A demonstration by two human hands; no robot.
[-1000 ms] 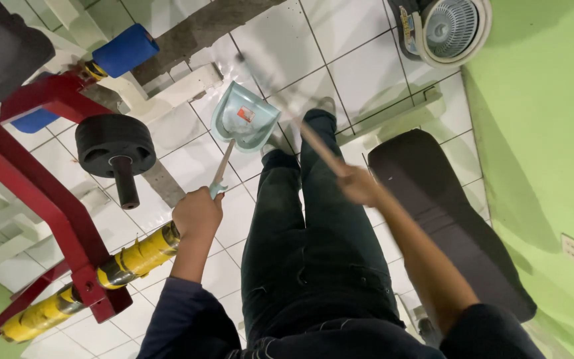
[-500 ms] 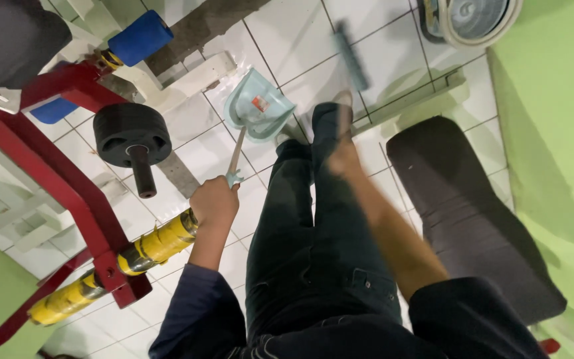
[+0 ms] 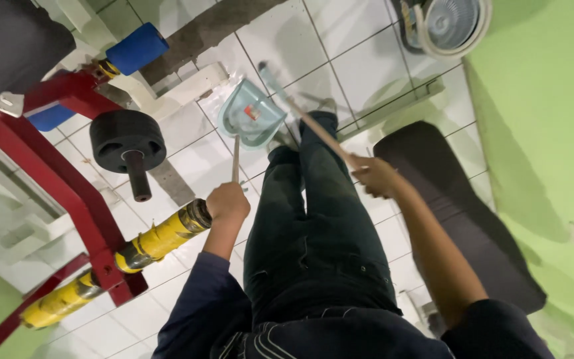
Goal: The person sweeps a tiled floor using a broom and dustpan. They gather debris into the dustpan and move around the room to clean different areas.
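Observation:
I look straight down at my dark trousers and the white tiled floor (image 3: 347,40). My left hand (image 3: 228,202) is closed around the thin upright handle of a pale blue dustpan (image 3: 252,114), which rests on the tiles just ahead of my feet with a small red scrap inside. My right hand (image 3: 375,175) grips the wooden stick of a broom (image 3: 315,126). The broom's head lies by the dustpan's right edge, blurred.
A red-framed gym machine (image 3: 41,166) with a black weight plate (image 3: 127,141), blue pads and a yellow-wrapped bar (image 3: 161,238) stands left. A black padded bench (image 3: 460,213) lies right, beside a green wall (image 3: 546,133). A floor fan (image 3: 448,23) sits at the top right.
The broom's head has swept left across the tiles, from out by the fan side to the dustpan's right edge. The dustpan stays on the floor in my left hand.

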